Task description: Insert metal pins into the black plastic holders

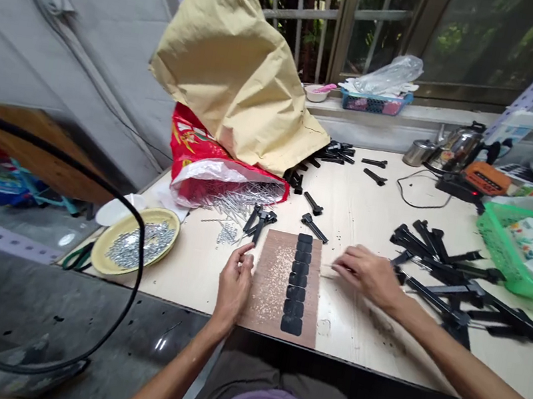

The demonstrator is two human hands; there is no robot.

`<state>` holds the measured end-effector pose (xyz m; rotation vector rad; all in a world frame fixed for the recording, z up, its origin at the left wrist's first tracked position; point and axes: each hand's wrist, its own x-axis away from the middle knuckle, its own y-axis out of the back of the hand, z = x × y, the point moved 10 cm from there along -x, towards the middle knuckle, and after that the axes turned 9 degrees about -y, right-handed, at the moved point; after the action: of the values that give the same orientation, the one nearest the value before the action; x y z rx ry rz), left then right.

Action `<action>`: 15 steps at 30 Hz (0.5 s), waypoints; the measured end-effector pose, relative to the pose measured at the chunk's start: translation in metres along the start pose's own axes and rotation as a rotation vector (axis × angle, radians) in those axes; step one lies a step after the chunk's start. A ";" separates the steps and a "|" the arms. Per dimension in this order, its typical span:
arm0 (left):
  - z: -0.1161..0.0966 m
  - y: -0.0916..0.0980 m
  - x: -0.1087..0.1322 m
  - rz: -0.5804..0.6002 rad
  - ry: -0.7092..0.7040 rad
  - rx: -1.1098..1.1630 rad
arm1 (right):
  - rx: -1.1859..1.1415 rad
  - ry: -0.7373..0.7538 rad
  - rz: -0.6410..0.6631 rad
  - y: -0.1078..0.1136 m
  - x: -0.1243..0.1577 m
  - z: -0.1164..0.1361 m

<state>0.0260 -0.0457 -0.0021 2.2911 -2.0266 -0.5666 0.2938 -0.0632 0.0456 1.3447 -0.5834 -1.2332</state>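
Note:
My left hand (pixel 234 285) is closed at the left edge of a brown board (pixel 269 294). Its fingertips pinch the lower end of a black plastic piece with a wide head (pixel 259 225). Right of the board, my right hand (pixel 368 274) is closed just above the table, slightly blurred. A thin metal pin (pixel 328 266) seems to stick out from its fingertips toward the board. Down the board's right side runs a column of black rounded pads (pixel 296 293). Pale crumbs are scattered over its left part.
Metal pins (pixel 251 196) spill from a red bag (pixel 187 153) under a large tan paper sack (pixel 247 68). A yellow plate (pixel 100 254) holds small metal parts. Black pieces (pixel 450 282) are heaped at right beside a green basket (pixel 492 242). A black cable (pixel 139 260) loops at left.

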 end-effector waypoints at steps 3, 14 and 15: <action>0.009 0.046 -0.004 -0.071 -0.029 -0.186 | 0.213 0.006 -0.084 0.034 -0.008 -0.003; 0.017 0.080 -0.025 0.025 -0.175 -0.663 | 0.099 0.559 0.077 -0.097 -0.109 0.166; 0.018 0.084 -0.027 0.022 -0.168 -0.696 | 0.099 0.591 0.103 -0.107 -0.114 0.168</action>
<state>-0.0616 -0.0284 0.0093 1.8377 -1.5465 -1.2572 0.0727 -0.0055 0.0194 1.6478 -0.2876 -0.6763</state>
